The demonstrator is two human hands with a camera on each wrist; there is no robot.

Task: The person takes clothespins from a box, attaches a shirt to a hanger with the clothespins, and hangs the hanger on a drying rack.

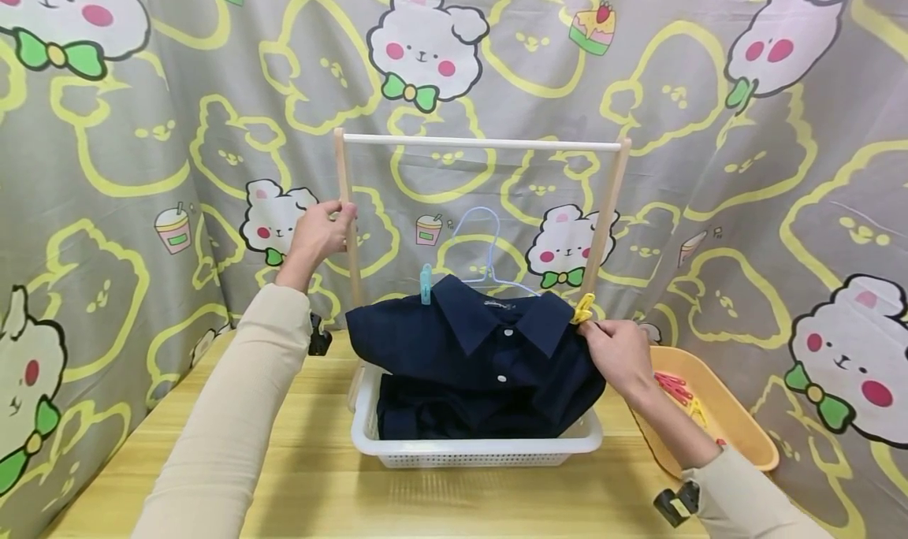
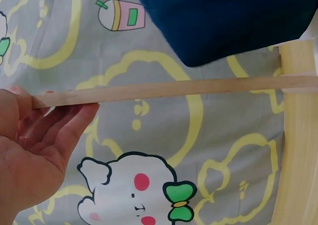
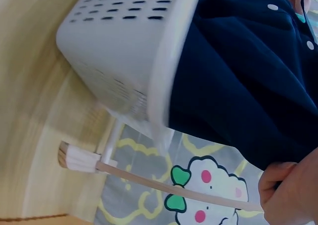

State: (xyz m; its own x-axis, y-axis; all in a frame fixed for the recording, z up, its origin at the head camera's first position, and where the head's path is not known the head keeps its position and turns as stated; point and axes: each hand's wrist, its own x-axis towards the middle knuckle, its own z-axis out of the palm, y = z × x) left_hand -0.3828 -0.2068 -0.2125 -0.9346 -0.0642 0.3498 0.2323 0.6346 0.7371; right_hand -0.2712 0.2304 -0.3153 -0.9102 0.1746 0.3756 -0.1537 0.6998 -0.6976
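A navy shirt (image 1: 461, 358) with a collar and white buttons hangs on a pale blue hanger (image 1: 489, 243), its lower part bunched in a white basket (image 1: 475, 447). A light blue clothespin (image 1: 426, 285) is on one shoulder, a yellow clothespin (image 1: 584, 309) on the other. Just below the yellow one, my right hand (image 1: 623, 358) pinches the shirt's shoulder. My left hand (image 1: 322, 232) grips the left wooden post of a small clothes rack (image 1: 482, 142); in the left wrist view, thumb and fingers lie on opposite sides of the post (image 2: 164, 89).
An orange tray (image 1: 745, 429) holding red and yellow clothespins (image 1: 674, 387) stands to the right on the wooden table (image 1: 312, 460). Behind the rack hangs a grey curtain (image 1: 440, 180) with cartoon prints. The basket stands in front of the rack.
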